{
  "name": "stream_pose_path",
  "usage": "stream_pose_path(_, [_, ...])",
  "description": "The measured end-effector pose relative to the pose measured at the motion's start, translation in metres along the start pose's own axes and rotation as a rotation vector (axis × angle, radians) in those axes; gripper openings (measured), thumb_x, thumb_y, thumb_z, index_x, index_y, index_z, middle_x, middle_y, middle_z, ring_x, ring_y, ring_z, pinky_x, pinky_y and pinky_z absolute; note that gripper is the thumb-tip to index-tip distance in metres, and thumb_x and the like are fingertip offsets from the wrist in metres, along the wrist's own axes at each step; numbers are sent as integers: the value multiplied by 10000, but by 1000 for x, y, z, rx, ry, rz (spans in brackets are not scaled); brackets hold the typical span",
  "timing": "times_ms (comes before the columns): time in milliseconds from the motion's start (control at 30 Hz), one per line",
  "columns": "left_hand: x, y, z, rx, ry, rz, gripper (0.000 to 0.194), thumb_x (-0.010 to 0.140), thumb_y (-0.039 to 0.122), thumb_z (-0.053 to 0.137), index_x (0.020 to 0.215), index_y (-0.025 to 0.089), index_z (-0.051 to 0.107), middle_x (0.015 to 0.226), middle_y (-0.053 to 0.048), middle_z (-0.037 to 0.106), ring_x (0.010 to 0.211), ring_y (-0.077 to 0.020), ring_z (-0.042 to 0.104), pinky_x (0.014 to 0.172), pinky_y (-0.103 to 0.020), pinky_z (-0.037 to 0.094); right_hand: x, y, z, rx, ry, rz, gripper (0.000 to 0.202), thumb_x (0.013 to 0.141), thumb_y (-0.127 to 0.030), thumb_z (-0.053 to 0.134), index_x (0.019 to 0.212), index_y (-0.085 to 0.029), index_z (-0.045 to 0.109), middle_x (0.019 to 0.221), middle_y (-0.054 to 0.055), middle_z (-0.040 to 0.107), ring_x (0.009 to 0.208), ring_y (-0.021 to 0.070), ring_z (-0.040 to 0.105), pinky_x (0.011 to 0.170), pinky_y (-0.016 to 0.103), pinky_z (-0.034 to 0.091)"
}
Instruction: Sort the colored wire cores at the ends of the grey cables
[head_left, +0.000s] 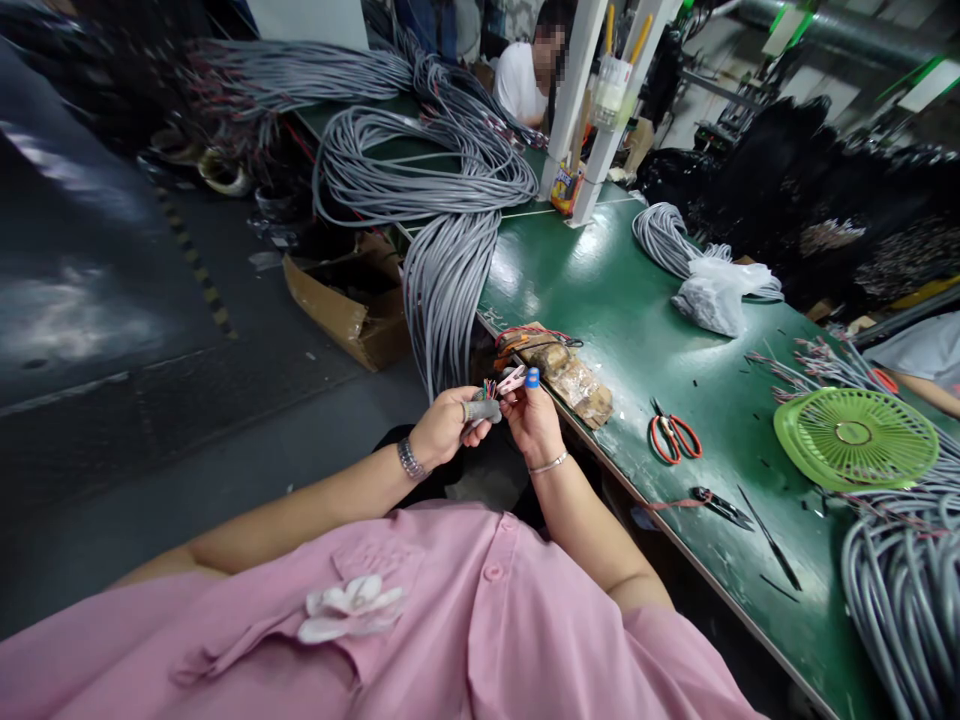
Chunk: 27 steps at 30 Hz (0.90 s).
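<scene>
In front of my body, my left hand [448,428] is closed around a bundle of thin coloured wires [490,389]. A grey sleeve-like piece [480,410] lies across its fingers; whether this is cable jacket or a finger cover, I cannot tell. My right hand [537,425] is close beside it, pinching a pale pink clip [512,380] that reaches towards the wires. A blue cover [532,378] sits on the right thumb. Just past my hands, a worn, tape-wrapped block [574,375] with red and orange wires [517,340] lies at the table edge.
The green table [600,290] carries orange-handled scissors [675,437], dark cutters [721,507], a thin pointed tool [771,540] and a green basket [855,434]. Grey cable coils [427,165] hang over its edge above a cardboard box [352,310]. A person [521,80] sits beyond the white posts [574,90].
</scene>
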<state>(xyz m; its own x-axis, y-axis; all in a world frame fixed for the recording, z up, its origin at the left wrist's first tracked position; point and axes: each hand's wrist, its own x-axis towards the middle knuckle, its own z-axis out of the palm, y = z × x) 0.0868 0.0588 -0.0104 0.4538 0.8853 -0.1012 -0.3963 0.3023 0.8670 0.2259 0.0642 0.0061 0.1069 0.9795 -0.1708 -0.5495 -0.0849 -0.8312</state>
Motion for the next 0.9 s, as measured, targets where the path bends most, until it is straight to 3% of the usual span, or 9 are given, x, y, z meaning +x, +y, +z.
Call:
stream_pose_path(367, [-15,2,-4,-9,35,61,150,760,265,642,690,138,604,477,0,577,359,-85,463,347,-184,324,-8,-6,-9,79,-111,167,497,771,-661,583,887,-181,634,764,1,620,615,92,546,569,215,504])
stream_pose_path(567, [-22,6,2,10,158,188,159,762,264,674,685,142,606,521,3,602,394,-85,494,382,-191,356,-15,-4,-4,-69,-81,41,312,775,-450,685,925,-179,648,803,-5,634,602,73,521,544,190,476])
stream_pose_path(767, [-16,5,6,77,235,247,171,774,289,678,713,145,609,533,5,604,401,-84,502,378,-187,352,-12,6,-9,-282,145,-233,363,790,-521,639,782,-158,627,665,-7,608,515,58,449,489,179,394])
stream_pose_path(833, [-16,4,6,119,251,256,179,779,306,676,726,148,610,543,3,610,409,-86,512,384,-186,366,-11,7,-10,-287,134,-224,418,806,-576,588,807,-161,633,688,-3,609,522,60,452,489,184,396])
stream_pose_path(900, [-16,2,5,162,258,266,189,789,322,667,737,149,611,552,2,613,418,-87,520,394,-188,383,-11,6,-8,-221,52,-126,478,800,-632,553,852,-164,639,739,5,614,539,65,470,502,197,421])
